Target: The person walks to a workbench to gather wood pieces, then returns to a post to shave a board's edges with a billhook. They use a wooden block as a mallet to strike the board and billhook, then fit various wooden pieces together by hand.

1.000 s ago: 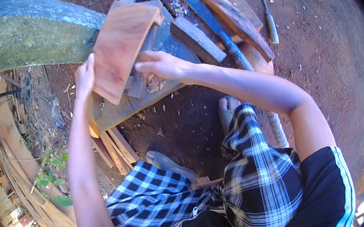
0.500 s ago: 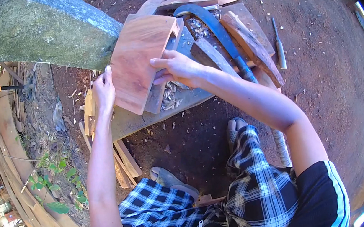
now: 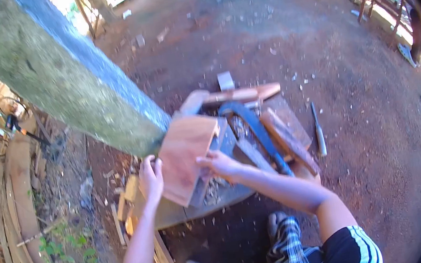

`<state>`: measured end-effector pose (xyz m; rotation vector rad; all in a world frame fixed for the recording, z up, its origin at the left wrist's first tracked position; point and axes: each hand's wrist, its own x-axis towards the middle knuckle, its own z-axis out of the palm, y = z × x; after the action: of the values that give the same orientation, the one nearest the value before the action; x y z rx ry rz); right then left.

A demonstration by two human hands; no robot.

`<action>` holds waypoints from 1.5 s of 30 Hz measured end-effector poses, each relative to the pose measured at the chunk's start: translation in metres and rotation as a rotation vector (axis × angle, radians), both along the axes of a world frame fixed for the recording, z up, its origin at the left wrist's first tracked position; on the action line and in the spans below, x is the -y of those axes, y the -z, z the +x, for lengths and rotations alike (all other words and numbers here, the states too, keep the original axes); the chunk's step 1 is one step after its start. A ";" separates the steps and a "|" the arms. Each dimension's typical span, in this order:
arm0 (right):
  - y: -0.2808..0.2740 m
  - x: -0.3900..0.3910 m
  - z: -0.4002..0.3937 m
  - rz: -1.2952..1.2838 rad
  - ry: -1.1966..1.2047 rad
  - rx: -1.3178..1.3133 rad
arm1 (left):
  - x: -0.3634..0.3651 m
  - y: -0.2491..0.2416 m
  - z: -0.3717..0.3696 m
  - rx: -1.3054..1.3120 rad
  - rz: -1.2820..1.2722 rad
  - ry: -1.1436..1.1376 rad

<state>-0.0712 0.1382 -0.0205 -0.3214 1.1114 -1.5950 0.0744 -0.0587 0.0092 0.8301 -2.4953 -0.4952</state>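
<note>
A reddish-brown wooden board (image 3: pixel 184 156) lies tilted over the low work surface (image 3: pixel 173 214), beside the foot of the post. My left hand (image 3: pixel 151 177) touches its left edge, with fingers curled and its grip unclear. On the right edge, my right hand (image 3: pixel 219 165) pinches the board between thumb and fingers. Another piece of wood shows partly beneath the board. To the right lie a dark curved blade (image 3: pixel 256 125) with a handle, and a thick wooden piece (image 3: pixel 287 140).
A mossy concrete post (image 3: pixel 76 80) rises at the upper left. A thin tool with a pale handle (image 3: pixel 321 141) lies on the dirt at right. Long planks (image 3: pixel 21 209) and green plants (image 3: pixel 67 251) are at left. Wood offcuts (image 3: pixel 128 195) lie beside the work surface.
The view has tilted up, so the board, hands and tools appear lower and more ground shows beyond. Both hands remain at the board's edges.
</note>
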 end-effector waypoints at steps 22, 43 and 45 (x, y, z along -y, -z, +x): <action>0.015 -0.123 -0.009 0.641 0.177 -1.611 | -0.107 -0.029 -0.065 0.655 -0.269 0.192; -0.061 -0.085 -0.048 0.247 0.250 -1.037 | -0.115 -0.002 -0.064 0.505 -0.440 0.080; -0.074 -0.088 -0.055 0.354 0.134 -1.015 | -0.113 -0.001 -0.064 0.505 -0.423 0.082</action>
<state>-0.1262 0.2260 0.0539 -0.8801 2.1830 -1.2920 0.0103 0.0544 0.0101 0.7491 -2.9396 0.2551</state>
